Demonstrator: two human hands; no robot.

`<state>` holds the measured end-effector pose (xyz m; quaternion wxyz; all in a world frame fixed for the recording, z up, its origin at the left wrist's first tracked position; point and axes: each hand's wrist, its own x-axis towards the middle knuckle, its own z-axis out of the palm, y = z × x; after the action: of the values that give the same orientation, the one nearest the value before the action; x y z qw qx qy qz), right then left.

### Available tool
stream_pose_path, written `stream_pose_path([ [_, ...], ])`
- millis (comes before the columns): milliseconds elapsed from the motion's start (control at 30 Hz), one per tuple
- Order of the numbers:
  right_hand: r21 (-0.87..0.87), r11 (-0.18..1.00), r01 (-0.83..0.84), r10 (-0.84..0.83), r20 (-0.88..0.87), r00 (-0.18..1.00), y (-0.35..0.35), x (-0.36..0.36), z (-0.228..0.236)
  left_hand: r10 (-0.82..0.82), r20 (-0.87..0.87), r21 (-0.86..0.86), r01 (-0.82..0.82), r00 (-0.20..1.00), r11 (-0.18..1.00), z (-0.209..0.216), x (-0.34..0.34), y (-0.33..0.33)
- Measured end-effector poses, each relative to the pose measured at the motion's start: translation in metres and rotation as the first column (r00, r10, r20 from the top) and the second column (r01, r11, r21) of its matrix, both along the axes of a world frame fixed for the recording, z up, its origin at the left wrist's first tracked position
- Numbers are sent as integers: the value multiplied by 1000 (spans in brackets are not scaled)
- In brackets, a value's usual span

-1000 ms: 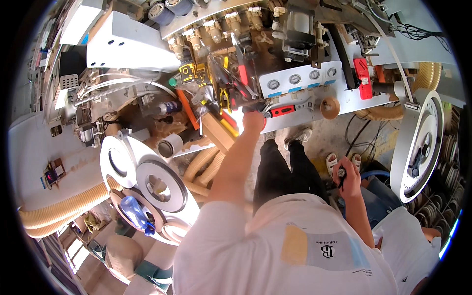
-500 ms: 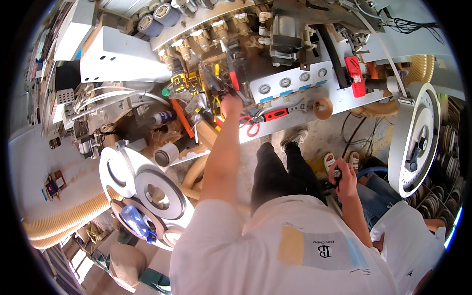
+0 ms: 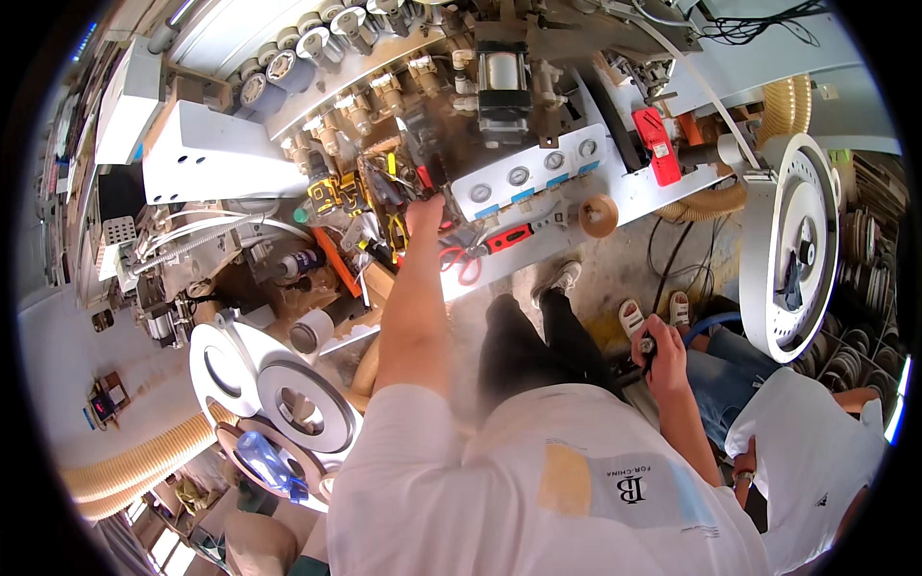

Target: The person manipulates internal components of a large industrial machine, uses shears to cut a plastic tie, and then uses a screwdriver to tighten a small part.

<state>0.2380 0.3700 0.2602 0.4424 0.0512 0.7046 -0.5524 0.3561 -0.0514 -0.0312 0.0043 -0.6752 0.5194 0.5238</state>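
Shirt (image 3: 663, 538): white, its printed panel carrying large letters in the middle and finer lines near the edges, upside down from here.
Gauges (image 3: 519, 176): round dials in a row on a white panel, blue labels beneath (all too small to read).
Wrench (image 3: 509, 238): red and black handle with a pale marking, not legible.
Display box (image 3: 108, 398): lit reddish figures at far left, too small to make out.
Co-worker (image 3: 783, 451): at lower right, partly cut off by the dark rim; a small dark mark on the white top cannot be read.
Tool heap: crowded and partly blurred, with a yellow and black drill (image 3: 325, 195) at its left; many tools overlap, so their ends are hidden.
Left hand (image 3: 425, 213): reaches in at the right side of the heap, its fingertips hidden (I cannot tell whether they grasp anything).
Red handle (image 3: 424, 178): just beyond the left hand, partly covered by dark, blurred shapes; contact is unclear.
Scissors (image 3: 463, 266): red loops on the bench edge, to the right of the left forearm and nearer the body than the left hand; the wrench lies further right.
Right hand (image 3: 665, 355): clenched round a dark tool (image 3: 647, 346), well apart from the bench; a rounded end shows, the rest sits behind the fingers.
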Motion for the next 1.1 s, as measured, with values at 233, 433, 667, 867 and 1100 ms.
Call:
stream_pose_path([
  [233, -33, 999, 37, -36, 24, 999, 3, -6, -2, 685, -509, 749, -124, 521, 651, 30, 60, 8],
  [433, -49, 981, 186, -180, 115, 977, -5, -18, -10, 468, -656, 547, -54, 592, 836, 101, 90, 93],
  [667, -194, 949, 248, -198, 243, 949, -31, -42, 18, -670, -382, -351, 571, 636, 742, 253, 92, 194],
  [867, -155, 931, 332, -290, 240, 926, -37, -50, 39, -946, -221, -747, 582, 239, 322, 310, 59, 195],
  [1100, -139, 914, 382, -344, 239, 908, -28, -48, 49, -987, -91, -812, 563, 135, 152, 316, 40, 191],
])
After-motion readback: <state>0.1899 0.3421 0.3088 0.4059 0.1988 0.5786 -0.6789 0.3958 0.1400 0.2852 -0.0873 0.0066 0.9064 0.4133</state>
